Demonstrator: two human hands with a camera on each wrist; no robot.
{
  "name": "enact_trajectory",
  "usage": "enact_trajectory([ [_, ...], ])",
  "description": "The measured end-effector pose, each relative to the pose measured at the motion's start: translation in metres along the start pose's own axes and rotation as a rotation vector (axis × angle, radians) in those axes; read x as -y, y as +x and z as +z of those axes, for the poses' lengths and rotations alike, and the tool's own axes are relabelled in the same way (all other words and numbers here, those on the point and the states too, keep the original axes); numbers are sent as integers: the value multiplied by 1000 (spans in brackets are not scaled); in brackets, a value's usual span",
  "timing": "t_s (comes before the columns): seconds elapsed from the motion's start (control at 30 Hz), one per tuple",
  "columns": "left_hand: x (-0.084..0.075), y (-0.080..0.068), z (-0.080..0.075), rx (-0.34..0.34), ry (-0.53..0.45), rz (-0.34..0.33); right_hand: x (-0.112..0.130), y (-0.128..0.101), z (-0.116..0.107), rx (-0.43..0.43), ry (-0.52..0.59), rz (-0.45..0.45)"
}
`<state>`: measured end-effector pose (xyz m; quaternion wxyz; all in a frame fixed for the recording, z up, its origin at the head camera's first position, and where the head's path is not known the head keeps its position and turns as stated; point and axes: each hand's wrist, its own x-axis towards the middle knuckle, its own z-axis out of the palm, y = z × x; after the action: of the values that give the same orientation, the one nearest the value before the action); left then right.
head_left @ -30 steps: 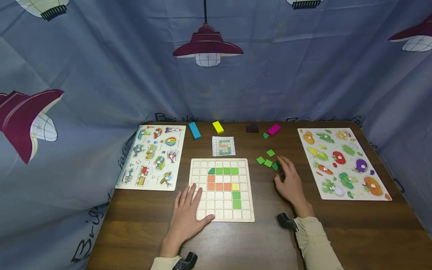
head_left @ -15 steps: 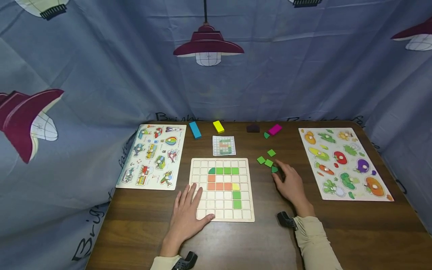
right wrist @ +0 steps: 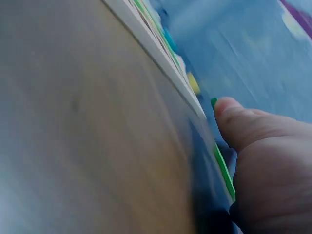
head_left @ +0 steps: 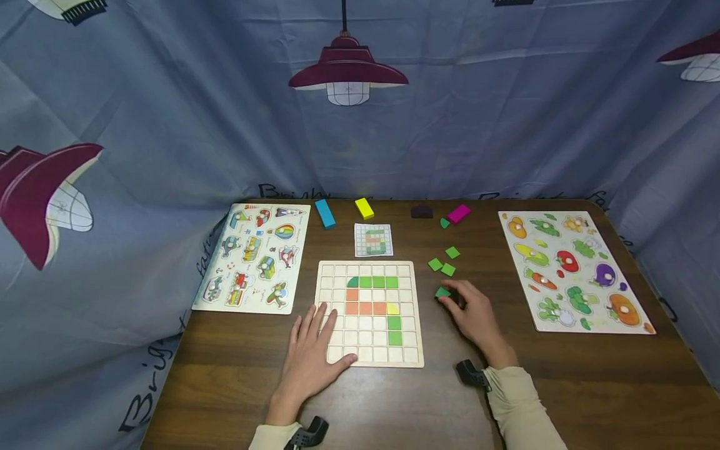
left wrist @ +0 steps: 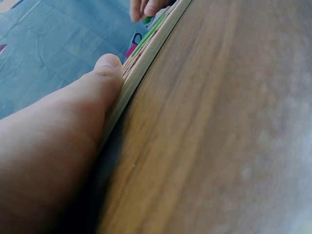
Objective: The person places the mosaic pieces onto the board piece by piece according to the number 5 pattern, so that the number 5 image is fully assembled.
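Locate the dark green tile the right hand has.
In the head view, the dark green tile is pinched in the right hand, just right of the grid board and below the three loose light green tiles.

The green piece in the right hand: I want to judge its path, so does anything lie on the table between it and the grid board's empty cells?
Nothing visible does. The right hand holds the green piece just right of the grid board, with only bare table between them. The two loose green squares lie farther back, off that line.

Two hands [head_left: 309, 359], three puzzle boards [head_left: 407, 359], four loose green tiles [head_left: 448, 270], one pattern card [head_left: 374, 240].
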<state>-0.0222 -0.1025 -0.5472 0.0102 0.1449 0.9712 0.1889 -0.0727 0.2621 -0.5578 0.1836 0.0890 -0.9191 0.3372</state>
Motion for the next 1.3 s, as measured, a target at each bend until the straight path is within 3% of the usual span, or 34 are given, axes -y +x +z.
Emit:
enact_trajectory([
  [0.27,1,0,-1,12,-4,-2,50,-34,19,198,215,-218],
  [0.53,2,0,1,18,-2,-3,70,-50,21,286,186,-352],
  [0.77,2,1,-1,42,-17,-17,70,-48,25,267,168,-486],
  [1.3,1,3,-2,61,-30,-32,71,-47,27,282,137,-476],
])
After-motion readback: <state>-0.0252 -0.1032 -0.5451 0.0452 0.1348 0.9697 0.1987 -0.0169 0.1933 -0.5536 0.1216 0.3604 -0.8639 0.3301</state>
